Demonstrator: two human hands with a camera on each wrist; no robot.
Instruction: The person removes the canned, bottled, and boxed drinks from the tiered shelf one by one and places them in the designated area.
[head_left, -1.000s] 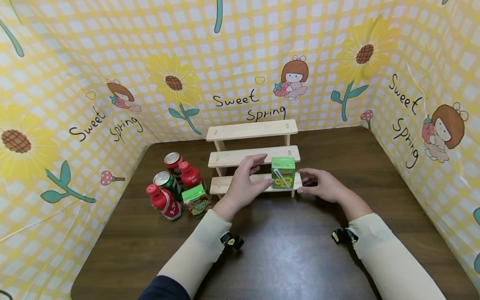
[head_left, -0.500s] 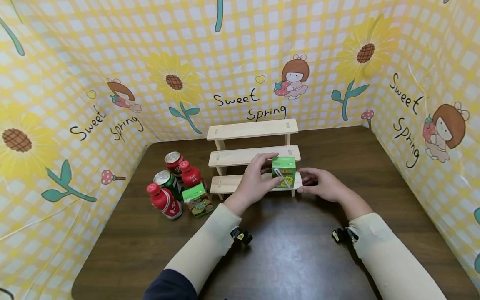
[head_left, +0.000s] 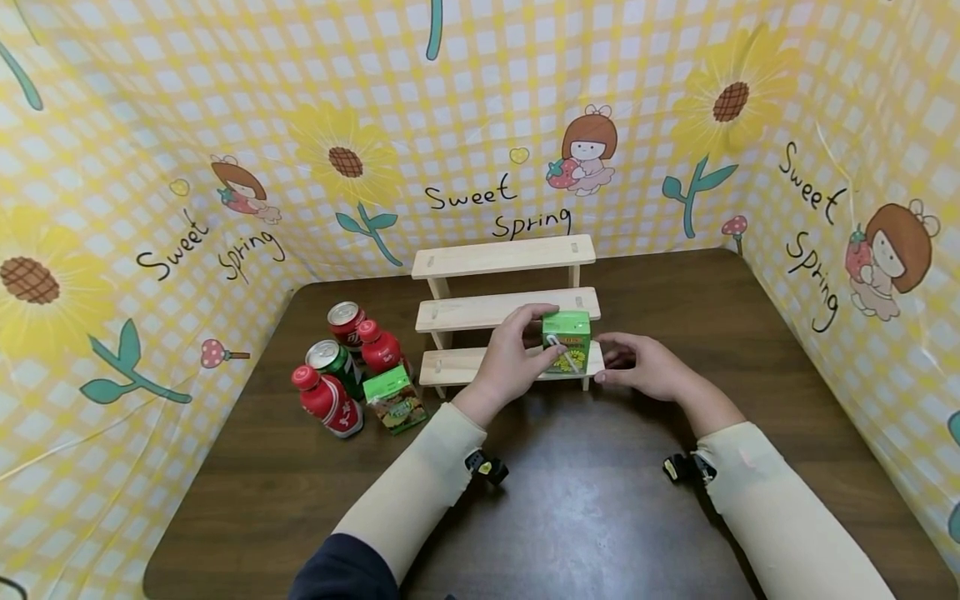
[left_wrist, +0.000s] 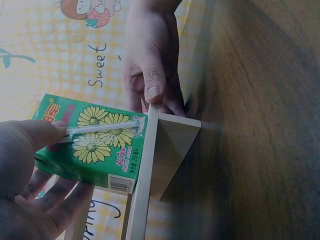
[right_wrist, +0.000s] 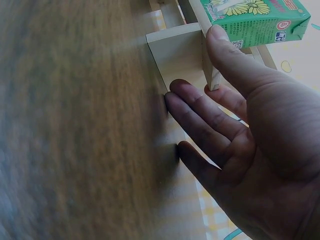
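Observation:
A green drink carton (head_left: 573,327) with yellow flowers and a white straw on its front stands upright at the right end of the lowest board of a three-step wooden rack (head_left: 450,365). My left hand (head_left: 504,367) grips the carton from the left, the thumb over its straw side and the fingers behind, as the left wrist view shows. At the rack's right end, my right hand (head_left: 647,367) pinches the end of that lowest board between thumb and index finger (right_wrist: 227,100). Its other fingers hang beside the rack, above the table.
Left of the rack stand a second green carton (head_left: 395,402), two red bottles with red caps, the front one (head_left: 330,404) and the rear one (head_left: 381,348), a green can (head_left: 333,362) and a red can (head_left: 345,323). A checked yellow cloth (head_left: 480,125) surrounds the dark wooden table (head_left: 570,500).
My left hand has moved right onto the carton, closing its thumb and fingers around it. The carton and my right hand stay in the same place.

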